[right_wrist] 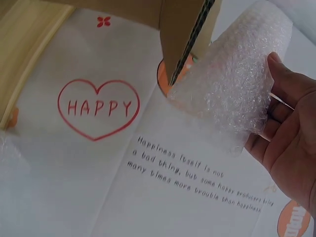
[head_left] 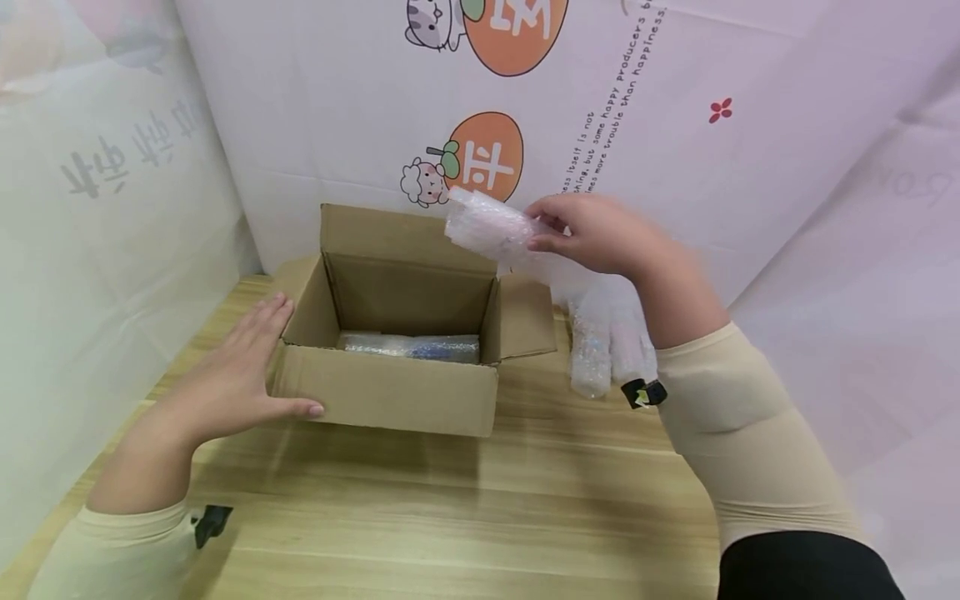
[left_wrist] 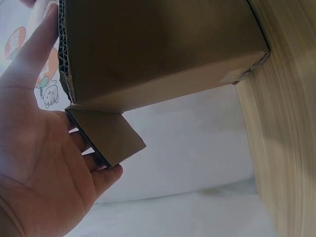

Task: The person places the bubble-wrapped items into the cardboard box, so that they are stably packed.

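Observation:
An opened cardboard box (head_left: 390, 392) stands on the table with its flaps folded out. My left hand (head_left: 225, 375) rests at its left corner, fingers extended along the side flap (left_wrist: 106, 136) and thumb over the front flap. Inside the box lies a bubble-wrapped item (head_left: 412, 346) with some blue showing through. Above the box's back right corner, my right hand (head_left: 592, 233) grips a bubble-wrapped roll (right_wrist: 232, 74) between thumb and fingers. The roll is tilted, its far end over the back flap; the wrap blurs what is inside.
More bubble-wrapped rolls (head_left: 600, 342) lie on the wooden table (head_left: 420, 517) to the right of the box, near my right forearm. A printed white sheet (head_left: 322, 108) hangs behind the box, with pale sheets at both sides. The right flap (head_left: 527, 317) sticks outward.

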Tool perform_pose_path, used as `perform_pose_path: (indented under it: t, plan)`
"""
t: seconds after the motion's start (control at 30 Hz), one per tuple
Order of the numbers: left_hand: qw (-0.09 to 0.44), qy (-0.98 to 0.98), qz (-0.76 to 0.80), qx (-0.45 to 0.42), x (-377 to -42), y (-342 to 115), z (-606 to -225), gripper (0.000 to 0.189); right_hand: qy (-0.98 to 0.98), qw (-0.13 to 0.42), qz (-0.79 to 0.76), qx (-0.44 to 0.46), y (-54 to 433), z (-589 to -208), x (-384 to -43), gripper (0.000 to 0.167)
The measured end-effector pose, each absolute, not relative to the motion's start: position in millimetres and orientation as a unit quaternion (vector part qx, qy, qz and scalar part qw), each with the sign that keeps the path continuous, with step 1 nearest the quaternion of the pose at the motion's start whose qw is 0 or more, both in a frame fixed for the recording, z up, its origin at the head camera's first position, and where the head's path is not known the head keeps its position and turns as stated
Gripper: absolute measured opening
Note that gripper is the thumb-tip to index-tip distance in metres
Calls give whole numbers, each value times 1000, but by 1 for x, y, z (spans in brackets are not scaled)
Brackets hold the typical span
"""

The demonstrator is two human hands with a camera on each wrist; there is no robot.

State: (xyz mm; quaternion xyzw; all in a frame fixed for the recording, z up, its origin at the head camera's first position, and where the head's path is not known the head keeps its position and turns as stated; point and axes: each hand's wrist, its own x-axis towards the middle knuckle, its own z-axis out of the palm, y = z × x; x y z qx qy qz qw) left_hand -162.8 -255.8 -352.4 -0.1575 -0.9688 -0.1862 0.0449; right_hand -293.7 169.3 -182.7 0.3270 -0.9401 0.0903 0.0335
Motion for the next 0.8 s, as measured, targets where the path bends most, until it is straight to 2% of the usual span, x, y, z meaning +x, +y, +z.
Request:
perform_pose_path:
  t: [0.3, 0.6, 0.8]
  plan:
    - [49, -969, -184, -160, -162, -256, -351, 132, -934, 4, 101, 342, 133, -184, -292, 43]
    - [47, -969, -180, -163, -161, -257, -351, 131, -919, 8, 100, 381, 107, -190, -290, 29]
    - [52, -969, -179, -164, -162, -257, -352, 131, -915, -22, 82, 394, 89, -200, -288, 27]
